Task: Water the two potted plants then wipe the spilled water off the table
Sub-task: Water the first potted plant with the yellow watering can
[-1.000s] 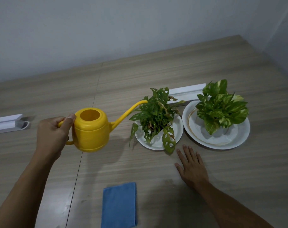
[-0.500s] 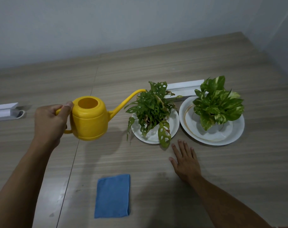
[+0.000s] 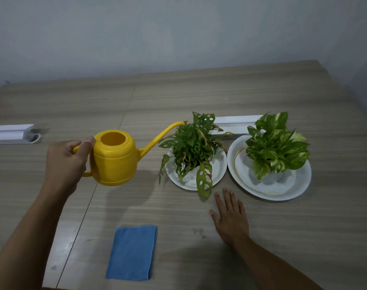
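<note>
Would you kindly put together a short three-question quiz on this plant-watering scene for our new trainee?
1. True or false: the left hand holds the yellow watering can by its handle.
2. The spout tip reaches which plant? A) the holey-leaved plant B) the variegated pothos
3. Fill in: the right hand lies flat on the ____, beside the folded blue cloth.

Key: 1 true; 2 A; 3 table.
</note>
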`<state>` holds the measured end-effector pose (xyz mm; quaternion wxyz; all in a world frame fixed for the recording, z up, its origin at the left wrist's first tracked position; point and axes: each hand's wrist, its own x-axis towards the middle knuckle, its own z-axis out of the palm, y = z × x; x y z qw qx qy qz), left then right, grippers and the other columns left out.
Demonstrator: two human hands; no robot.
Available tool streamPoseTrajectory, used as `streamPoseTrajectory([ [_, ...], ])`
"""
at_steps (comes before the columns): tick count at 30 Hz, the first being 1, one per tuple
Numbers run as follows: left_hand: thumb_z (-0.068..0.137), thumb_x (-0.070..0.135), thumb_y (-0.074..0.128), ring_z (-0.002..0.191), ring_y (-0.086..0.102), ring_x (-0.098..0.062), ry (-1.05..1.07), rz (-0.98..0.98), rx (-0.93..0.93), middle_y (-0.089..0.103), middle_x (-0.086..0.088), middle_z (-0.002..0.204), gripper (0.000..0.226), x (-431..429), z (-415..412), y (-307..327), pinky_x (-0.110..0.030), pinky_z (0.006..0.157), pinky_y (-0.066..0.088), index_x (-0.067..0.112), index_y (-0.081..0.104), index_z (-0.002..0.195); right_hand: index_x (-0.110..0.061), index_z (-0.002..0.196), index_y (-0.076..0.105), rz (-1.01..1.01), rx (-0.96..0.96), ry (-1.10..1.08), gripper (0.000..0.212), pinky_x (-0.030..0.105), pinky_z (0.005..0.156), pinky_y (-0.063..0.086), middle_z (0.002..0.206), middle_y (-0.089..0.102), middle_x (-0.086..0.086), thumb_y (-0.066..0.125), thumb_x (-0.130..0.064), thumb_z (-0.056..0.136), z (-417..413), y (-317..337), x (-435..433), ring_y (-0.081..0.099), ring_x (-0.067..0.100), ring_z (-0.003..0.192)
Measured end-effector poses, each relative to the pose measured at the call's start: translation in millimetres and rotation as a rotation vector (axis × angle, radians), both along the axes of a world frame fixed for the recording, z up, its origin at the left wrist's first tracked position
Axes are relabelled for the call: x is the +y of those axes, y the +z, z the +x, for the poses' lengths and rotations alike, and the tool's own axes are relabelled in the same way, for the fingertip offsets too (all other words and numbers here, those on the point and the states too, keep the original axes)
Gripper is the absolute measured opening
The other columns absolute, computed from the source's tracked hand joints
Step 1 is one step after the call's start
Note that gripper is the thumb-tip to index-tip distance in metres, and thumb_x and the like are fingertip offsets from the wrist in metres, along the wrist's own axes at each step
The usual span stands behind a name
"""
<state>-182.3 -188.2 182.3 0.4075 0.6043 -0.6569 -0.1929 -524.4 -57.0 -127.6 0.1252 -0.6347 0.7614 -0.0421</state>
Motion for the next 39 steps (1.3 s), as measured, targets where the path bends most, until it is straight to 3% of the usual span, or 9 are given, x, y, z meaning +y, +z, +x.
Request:
streamPoseTrajectory([
  [4, 0.101, 0.021, 0.057, 0.045, 0.042, -0.032, 0.004, 0.007, 0.005, 0.051, -0.020, 0.055, 0.047, 3, -3, 1, -0.045, 0.044, 0.035, -0.004, 0.053, 0.062, -0.024, 0.153, 0.032, -0.001, -0.001, 0.036, 0.065, 0.036, 0.118, -0.002, 0.161, 0.028, 0.007, 0.017, -0.060, 0.101, -9, 2, 1, 0.018, 0.022, 0.148],
  [7, 0.099, 0.027, 0.057, 0.052, 0.046, -0.048, -0.011, -0.005, -0.018, 0.051, -0.023, 0.054, 0.051, 6, -8, 5, -0.047, 0.044, 0.035, -0.009, 0.055, 0.063, -0.023, 0.153, 0.031, -0.011, -0.015, 0.050, 0.066, 0.036, 0.118, -0.002, 0.161, 0.027, 0.008, 0.017, -0.060, 0.101, -10, 2, 2, 0.019, 0.023, 0.148],
  [11, 0.091, 0.042, 0.055, 0.055, 0.050, -0.051, -0.017, -0.009, -0.039, 0.052, -0.028, 0.056, 0.061, 7, -13, 11, -0.053, 0.055, 0.048, -0.014, 0.057, 0.068, -0.021, 0.153, 0.031, -0.042, -0.024, 0.047, 0.068, 0.040, 0.118, 0.007, 0.161, 0.027, 0.008, 0.016, -0.061, 0.100, -10, -1, 2, 0.021, 0.026, 0.148],
  [16, 0.100, 0.028, 0.057, 0.056, 0.049, -0.053, 0.006, -0.019, -0.040, 0.052, -0.030, 0.057, 0.054, 4, -17, 13, -0.055, 0.057, 0.048, -0.013, 0.054, 0.065, -0.021, 0.152, 0.035, -0.079, -0.031, 0.048, 0.069, 0.044, 0.116, 0.017, 0.161, 0.027, 0.009, 0.016, -0.062, 0.100, -9, -2, 2, 0.025, 0.027, 0.147],
  [25, 0.099, 0.031, 0.057, 0.056, 0.050, -0.052, 0.014, -0.032, -0.053, 0.052, -0.028, 0.057, 0.054, 4, -8, 16, -0.054, 0.057, 0.048, -0.012, 0.055, 0.066, -0.022, 0.153, 0.032, -0.086, -0.024, 0.040, 0.070, 0.043, 0.117, 0.014, 0.161, 0.026, 0.008, 0.014, -0.063, 0.099, -10, -8, 2, 0.025, 0.027, 0.148],
  [28, 0.100, 0.030, 0.056, 0.056, 0.049, -0.052, 0.021, -0.028, -0.067, 0.052, -0.029, 0.057, 0.055, 7, -3, 16, -0.047, 0.047, 0.039, -0.013, 0.054, 0.065, -0.023, 0.153, 0.030, -0.080, -0.019, 0.035, 0.069, 0.043, 0.118, 0.012, 0.162, 0.024, 0.007, 0.014, -0.063, 0.099, -10, -10, 2, 0.022, 0.026, 0.149],
  [36, 0.101, 0.021, 0.057, 0.054, 0.044, -0.042, 0.021, -0.004, -0.057, 0.054, -0.028, 0.059, 0.047, 15, 0, 12, -0.049, 0.048, 0.036, -0.012, 0.057, 0.067, -0.023, 0.153, 0.031, -0.068, -0.034, 0.000, 0.068, 0.037, 0.119, -0.004, 0.162, 0.025, 0.006, 0.018, -0.062, 0.099, -6, -5, 5, 0.015, 0.022, 0.149],
  [39, 0.101, 0.019, 0.058, 0.055, 0.045, -0.050, 0.018, 0.007, -0.037, 0.052, -0.028, 0.057, 0.047, 14, -4, 12, -0.047, 0.046, 0.036, -0.011, 0.055, 0.064, -0.023, 0.153, 0.030, -0.061, -0.030, -0.006, 0.068, 0.037, 0.119, -0.005, 0.162, 0.024, 0.005, 0.016, -0.062, 0.099, -6, -5, 5, 0.014, 0.022, 0.150],
])
